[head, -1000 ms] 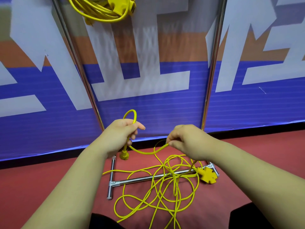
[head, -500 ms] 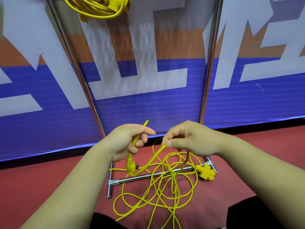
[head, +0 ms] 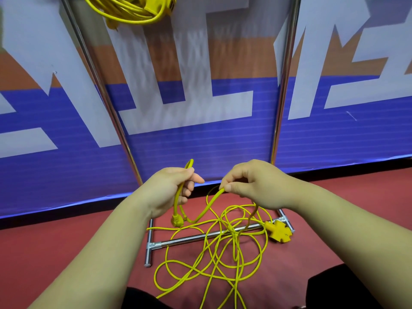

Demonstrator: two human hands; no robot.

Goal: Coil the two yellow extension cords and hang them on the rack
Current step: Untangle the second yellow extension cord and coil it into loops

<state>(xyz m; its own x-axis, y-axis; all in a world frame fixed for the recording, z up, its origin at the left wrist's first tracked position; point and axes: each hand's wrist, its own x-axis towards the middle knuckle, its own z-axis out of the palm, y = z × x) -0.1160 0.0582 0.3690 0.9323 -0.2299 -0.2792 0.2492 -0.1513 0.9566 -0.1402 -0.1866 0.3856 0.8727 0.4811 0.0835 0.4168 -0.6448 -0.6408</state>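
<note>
A yellow extension cord [head: 214, 255] lies in a loose tangle on the red floor, draped over the rack's base bar. My left hand [head: 169, 188] grips the plug end of it, folded into a narrow loop, with the plug [head: 177, 220] hanging below my fingers. My right hand [head: 252, 184] pinches the same cord a short way along. The cord's yellow cross-shaped socket [head: 278, 231] rests on the floor at the right. A second yellow cord [head: 131, 10], coiled, hangs on the rack at the top of the view.
The chrome rack has two upright poles [head: 283, 85] and a T-shaped base bar [head: 189, 238] on the floor. A blue, white and orange banner wall [head: 200, 130] stands close behind it. My dark trouser legs [head: 334, 288] show at the bottom edge.
The loop above my left hand has flattened from a round ring to a narrow fold. My right hand has moved slightly up and toward the left one, and the plug hangs lower.
</note>
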